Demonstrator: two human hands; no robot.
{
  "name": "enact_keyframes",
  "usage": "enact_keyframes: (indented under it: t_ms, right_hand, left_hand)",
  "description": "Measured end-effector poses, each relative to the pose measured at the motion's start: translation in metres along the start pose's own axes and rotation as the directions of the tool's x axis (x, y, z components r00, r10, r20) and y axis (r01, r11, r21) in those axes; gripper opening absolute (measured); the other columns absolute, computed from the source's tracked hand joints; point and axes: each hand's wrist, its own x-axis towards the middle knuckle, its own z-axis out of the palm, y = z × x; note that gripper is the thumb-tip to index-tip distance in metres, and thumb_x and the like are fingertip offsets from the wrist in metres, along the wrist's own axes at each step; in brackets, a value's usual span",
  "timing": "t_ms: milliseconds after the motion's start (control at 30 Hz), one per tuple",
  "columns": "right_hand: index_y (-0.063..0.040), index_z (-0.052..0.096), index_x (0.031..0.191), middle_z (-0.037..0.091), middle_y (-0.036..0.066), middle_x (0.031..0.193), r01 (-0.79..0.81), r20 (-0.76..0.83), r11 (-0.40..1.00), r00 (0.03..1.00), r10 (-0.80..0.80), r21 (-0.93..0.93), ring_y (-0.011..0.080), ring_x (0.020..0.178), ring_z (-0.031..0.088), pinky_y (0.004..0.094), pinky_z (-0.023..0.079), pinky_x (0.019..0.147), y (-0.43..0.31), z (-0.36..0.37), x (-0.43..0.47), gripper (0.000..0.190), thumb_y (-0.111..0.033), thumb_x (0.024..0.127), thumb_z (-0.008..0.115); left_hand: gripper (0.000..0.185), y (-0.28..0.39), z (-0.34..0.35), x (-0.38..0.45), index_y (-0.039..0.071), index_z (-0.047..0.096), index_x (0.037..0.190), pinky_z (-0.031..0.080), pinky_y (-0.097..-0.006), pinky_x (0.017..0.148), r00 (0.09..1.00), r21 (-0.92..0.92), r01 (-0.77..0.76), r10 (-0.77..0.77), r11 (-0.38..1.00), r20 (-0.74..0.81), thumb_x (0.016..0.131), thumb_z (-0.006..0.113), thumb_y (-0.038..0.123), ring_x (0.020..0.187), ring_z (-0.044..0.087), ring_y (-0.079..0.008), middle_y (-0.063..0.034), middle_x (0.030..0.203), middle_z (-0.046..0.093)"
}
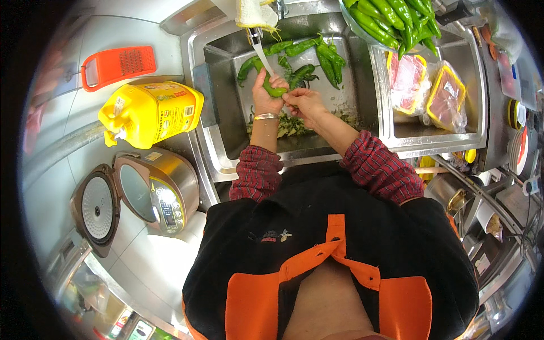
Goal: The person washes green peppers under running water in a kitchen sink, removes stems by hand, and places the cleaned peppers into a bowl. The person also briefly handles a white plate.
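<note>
My left hand (265, 97), with a bangle on its wrist, holds a long green pepper (277, 92) over the steel sink basin (359, 76). Water runs from the faucet (254, 36) onto that hand and the pepper. At the pepper's near end, the fingertips of my right hand (307, 105) are pinched together; what lies between them is too small to make out. Beyond my hands, several more green peppers (326, 59) rest on the basin floor. Scraps of pale green plant matter (293, 126) lie in the basin below my wrists.
A glass bowl heaped with green peppers (389, 19) stands at the basin's far right. Wrapped meat trays (446, 95) sit in the smaller right basin. Along the left are an orange grater (119, 66), a yellow jug (153, 112) and a rice cooker (170, 191) with its lid up.
</note>
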Motion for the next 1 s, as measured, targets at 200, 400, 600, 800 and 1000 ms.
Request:
enact_keyframes:
  t_ms: [200, 400, 600, 800, 1000]
  right_hand:
    - [-0.002, 0.062, 0.084, 0.062, 0.006, 0.074, -0.095, 0.028, 0.977, 0.995, 0.091, 0.189, 0.0117, 0.057, 0.051, 0.0236, 0.037, 0.047, 0.016, -0.001, -0.001, 0.011, -0.007, 0.084, 0.072]
    - [0.0, 0.06, 0.079, 0.06, 0.009, 0.066, -0.068, -0.076, 0.987, 0.994, 0.08, 0.148, 0.0129, 0.046, 0.047, 0.026, 0.032, 0.04, 0.021, 0.001, 0.002, 0.013, -0.001, 0.078, 0.073]
    - [-0.001, 0.06, 0.078, 0.058, 0.008, 0.064, -0.03, -0.187, 0.997, 0.982, 0.016, -0.074, 0.0121, 0.047, 0.048, 0.0259, 0.03, 0.039, 0.021, -0.004, 0.013, 0.008, 0.001, 0.077, 0.068]
    - [-0.002, 0.061, 0.073, 0.057, 0.004, 0.063, 0.236, -0.028, 0.951, 0.969, -0.247, -0.2, 0.0103, 0.052, 0.05, 0.0255, 0.036, 0.046, 0.028, -0.023, 0.002, 0.01, -0.003, 0.08, 0.067]
    - [-0.002, 0.063, 0.078, 0.058, -0.004, 0.065, 0.604, 0.17, 0.662, 0.782, -0.599, -0.444, 0.0044, 0.055, 0.048, 0.0223, 0.037, 0.049, 0.026, -0.041, -0.015, 0.013, -0.011, 0.085, 0.07]
  left_hand:
    - [0.018, -0.003, -0.004, -0.013, 0.006, 0.052, 0.093, 0.035, -0.0234, 0.059, 0.986, 0.001, 0.128, -0.127, 0.992, 0.103, 0.095, 0.055, 0.024, 0.056, 0.038, -0.0062, 0.0042, 0.066, 0.041]
    - [0.017, -0.007, -0.01, -0.017, 0.007, 0.052, 0.091, 0.039, -0.0264, 0.06, 0.994, 0.127, 0.089, -0.095, 0.988, 0.047, 0.095, 0.055, 0.023, 0.056, 0.04, -0.0079, 0.0036, 0.064, 0.042]
    - [0.019, -0.029, -0.014, -0.022, 0.01, 0.049, 0.091, 0.048, -0.0386, 0.067, 0.977, 0.301, -0.035, 0.096, 0.953, -0.189, 0.098, 0.051, 0.027, 0.064, 0.05, -0.0177, 0.0006, 0.068, 0.045]
    - [0.028, -0.036, -0.038, -0.014, 0.009, 0.048, 0.09, 0.053, -0.0482, 0.081, 0.979, 0.379, -0.088, 0.151, 0.921, -0.138, 0.099, 0.05, 0.035, 0.082, 0.061, -0.0277, -0.0054, 0.076, 0.052]
    - [0.041, -0.027, -0.06, 0.016, -0.001, 0.047, 0.085, 0.053, -0.0479, 0.09, 0.888, 0.151, -0.152, 0.202, 0.977, -0.413, 0.1, 0.046, 0.038, 0.091, 0.06, -0.0321, -0.0147, 0.087, 0.057]
